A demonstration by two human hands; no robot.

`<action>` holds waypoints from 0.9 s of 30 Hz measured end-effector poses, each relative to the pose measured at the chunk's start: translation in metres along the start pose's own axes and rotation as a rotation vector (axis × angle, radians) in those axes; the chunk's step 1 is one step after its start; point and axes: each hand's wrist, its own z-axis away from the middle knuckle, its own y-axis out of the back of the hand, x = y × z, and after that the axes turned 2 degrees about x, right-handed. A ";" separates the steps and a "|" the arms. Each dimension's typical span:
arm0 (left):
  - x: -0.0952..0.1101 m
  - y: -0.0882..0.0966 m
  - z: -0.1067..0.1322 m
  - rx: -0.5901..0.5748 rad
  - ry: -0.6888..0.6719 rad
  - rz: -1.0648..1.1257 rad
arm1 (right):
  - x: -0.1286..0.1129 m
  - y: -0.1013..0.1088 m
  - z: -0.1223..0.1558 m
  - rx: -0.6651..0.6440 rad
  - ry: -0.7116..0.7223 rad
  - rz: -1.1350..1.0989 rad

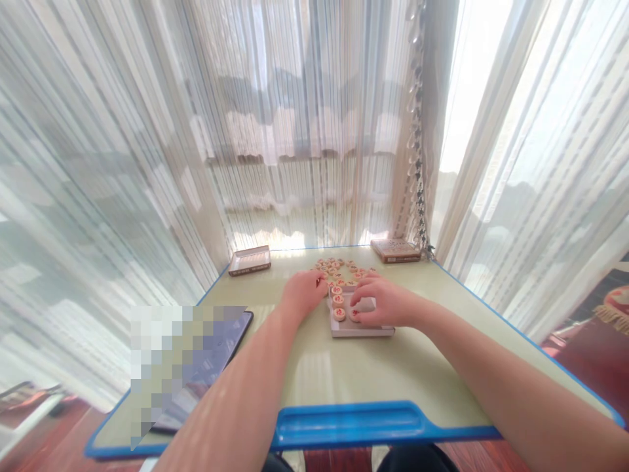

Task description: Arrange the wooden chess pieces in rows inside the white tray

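A shallow grey tray (363, 330) lies in the middle of the pale green table (344, 373). Three round wooden game pieces (338, 299) with red characters sit in a column along its left side. My right hand (381, 301) rests over the tray with fingers curled, pinching another piece (354, 315) at the tray's floor. My left hand (304, 293) sits just left of the tray's far corner, fingers bent down and closed at the edge of a loose pile of several pieces (341, 267); what it holds is hidden.
A brown box lid (249, 260) lies at the far left and a brown box (396, 250) at the far right. A dark tablet (216, 354) lies at the left. A blue groove (348, 423) runs along the near edge. Sheer curtains surround the table.
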 end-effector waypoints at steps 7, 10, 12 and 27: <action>0.000 -0.002 0.000 -0.011 -0.004 -0.028 | 0.005 -0.002 0.000 -0.129 -0.084 -0.021; 0.001 -0.003 0.000 0.006 0.019 -0.058 | 0.003 -0.002 0.000 -0.102 -0.078 0.010; 0.000 -0.003 0.000 0.021 0.036 -0.075 | 0.002 -0.002 -0.001 -0.102 -0.090 0.018; 0.006 0.000 0.000 0.012 0.010 -0.088 | -0.001 0.000 -0.002 -0.094 -0.119 0.091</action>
